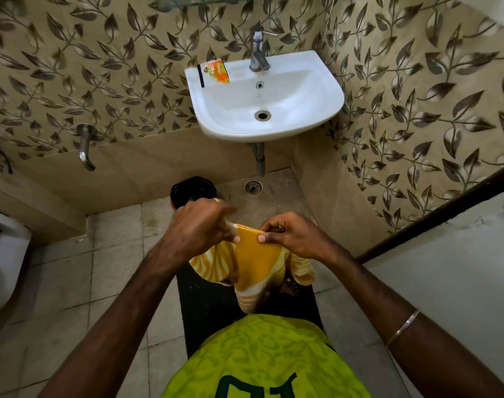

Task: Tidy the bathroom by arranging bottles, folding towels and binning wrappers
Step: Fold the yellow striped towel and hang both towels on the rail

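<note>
A yellow and white towel [255, 265] hangs in front of me, folded over at its top edge. My left hand [197, 225] pinches that top edge on the left, its fingers blurred. My right hand [288, 231] pinches the same edge on the right between thumb and fingers. An orange wrapper [216, 71] lies on the left rear rim of the white sink [325, 90]. A black bin [193, 189] stands on the floor under the sink's left side, partly hidden behind my left hand.
A metal tap [258, 51] rises at the back of the sink, and a wall spout [85, 147] sticks out at the left. A floor drain [253, 187] sits below the sink pipe. A white toilet [4, 262] is at the far left. A black mat [207, 308] lies underfoot.
</note>
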